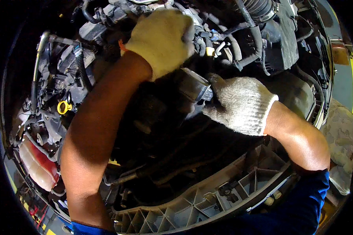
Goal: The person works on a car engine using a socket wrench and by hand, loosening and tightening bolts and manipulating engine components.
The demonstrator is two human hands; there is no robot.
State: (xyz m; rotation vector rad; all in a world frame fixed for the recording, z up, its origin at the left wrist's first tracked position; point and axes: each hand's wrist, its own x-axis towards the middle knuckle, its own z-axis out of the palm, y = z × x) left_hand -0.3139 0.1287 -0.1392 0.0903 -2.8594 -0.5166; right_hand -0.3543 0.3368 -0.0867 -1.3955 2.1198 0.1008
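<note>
Both my hands wear knitted work gloves inside a car's engine bay. My left hand (160, 44), in a yellowish-lit glove, reaches to the far middle among the engine parts. Its fingers curl away from view, and whatever they grip is hidden. My right hand (242, 105), in a white glove with a ribbed cuff, is closed at the fingertips on the near right end of a dark, block-shaped part (194, 86) with a shiny edge. That part lies over the deep, shadowed middle of the bay, below my left hand.
Grey hoses (255, 45) and a ribbed air duct (261, 9) run at the far right. A yellow ring-shaped dipstick handle (64, 107) sticks up at left. Near that side is a reservoir with red fluid (39, 162). A ribbed front crossmember (192, 211) curves along the near edge.
</note>
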